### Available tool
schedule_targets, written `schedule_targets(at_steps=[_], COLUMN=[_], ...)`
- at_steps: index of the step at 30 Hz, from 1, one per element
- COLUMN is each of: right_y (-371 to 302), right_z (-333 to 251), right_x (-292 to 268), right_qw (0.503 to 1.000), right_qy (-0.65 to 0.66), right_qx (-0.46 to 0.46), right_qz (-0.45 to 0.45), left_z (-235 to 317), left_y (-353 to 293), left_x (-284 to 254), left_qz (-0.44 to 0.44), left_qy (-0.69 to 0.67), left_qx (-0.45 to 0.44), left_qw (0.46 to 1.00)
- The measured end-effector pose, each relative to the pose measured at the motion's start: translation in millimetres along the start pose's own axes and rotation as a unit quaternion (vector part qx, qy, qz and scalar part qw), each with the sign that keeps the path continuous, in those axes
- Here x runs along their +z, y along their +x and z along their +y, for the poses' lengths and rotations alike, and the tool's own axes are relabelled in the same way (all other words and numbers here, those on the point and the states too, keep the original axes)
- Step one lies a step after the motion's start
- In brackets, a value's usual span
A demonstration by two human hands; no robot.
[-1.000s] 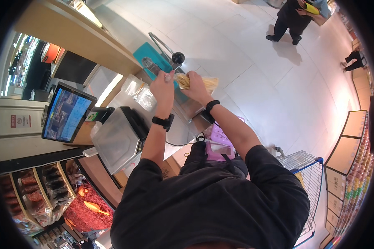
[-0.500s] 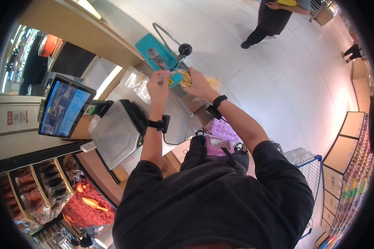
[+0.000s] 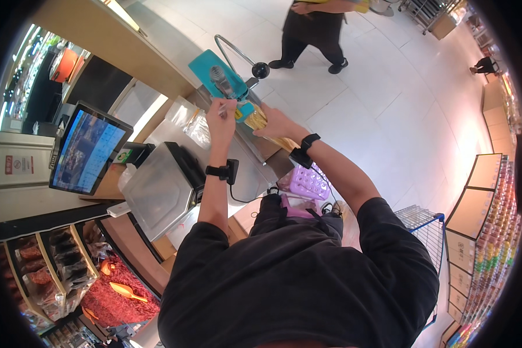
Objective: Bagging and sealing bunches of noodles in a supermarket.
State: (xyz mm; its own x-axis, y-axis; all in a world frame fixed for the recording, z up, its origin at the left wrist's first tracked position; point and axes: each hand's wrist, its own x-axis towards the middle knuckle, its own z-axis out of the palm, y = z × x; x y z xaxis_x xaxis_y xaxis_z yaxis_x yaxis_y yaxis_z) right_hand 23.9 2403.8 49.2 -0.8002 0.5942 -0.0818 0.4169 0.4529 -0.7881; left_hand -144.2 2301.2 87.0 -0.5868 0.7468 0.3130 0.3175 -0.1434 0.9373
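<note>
As the right hand [image 3: 275, 123] closes its fingers around a clear bag of yellow sticks [image 3: 255, 120], the load sits at the counter's far edge, right beside the teal device [image 3: 206, 71]. Over on its other side, the left hand [image 3: 220, 126] has its fingers curled in close; can't tell whether they pinch anything! A bent metal lever with a black knob [image 3: 261, 70] rises above. Look at this counter [image 3: 246, 162]: shiny metal, clear plastic bags [image 3: 192, 124] spread along it, then a scale [image 3: 162, 182] and a lit monitor [image 3: 88, 151]. Beyond, pale floor tiles [image 3: 388, 104], a person in dark clothes [image 3: 314, 29] mid-stride, a blue-trimmed cart [image 3: 420, 220] to the right, stacked cartons [image 3: 475, 197] behind it.
</note>
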Motion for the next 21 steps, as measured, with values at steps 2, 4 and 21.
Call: schedule_targets(at_steps=[2, 4, 21], right_y=[-1.9, -3.6, -27.8], right_z=[1.1, -0.8, -24.5], right_x=[5.3, 14.7, 53.0], right_qw=[1.0, 0.999, 0.907], right_qy=[-0.004, 0.035, 0.418], right_qx=[0.008, 0.015, 0.024], right_qz=[-0.01, -0.012, -0.046], left_z=[0.0, -2.4, -2.5], left_y=[0.6, -1.6, -14.2], left_x=[-0.5, 1.4, 4.0], left_qz=[-0.009, 0.0, -0.009], left_qy=[0.036, 0.027, 0.008], left_qx=[-0.009, 0.001, 0.033], left_qw=[0.999, 1.0, 0.999])
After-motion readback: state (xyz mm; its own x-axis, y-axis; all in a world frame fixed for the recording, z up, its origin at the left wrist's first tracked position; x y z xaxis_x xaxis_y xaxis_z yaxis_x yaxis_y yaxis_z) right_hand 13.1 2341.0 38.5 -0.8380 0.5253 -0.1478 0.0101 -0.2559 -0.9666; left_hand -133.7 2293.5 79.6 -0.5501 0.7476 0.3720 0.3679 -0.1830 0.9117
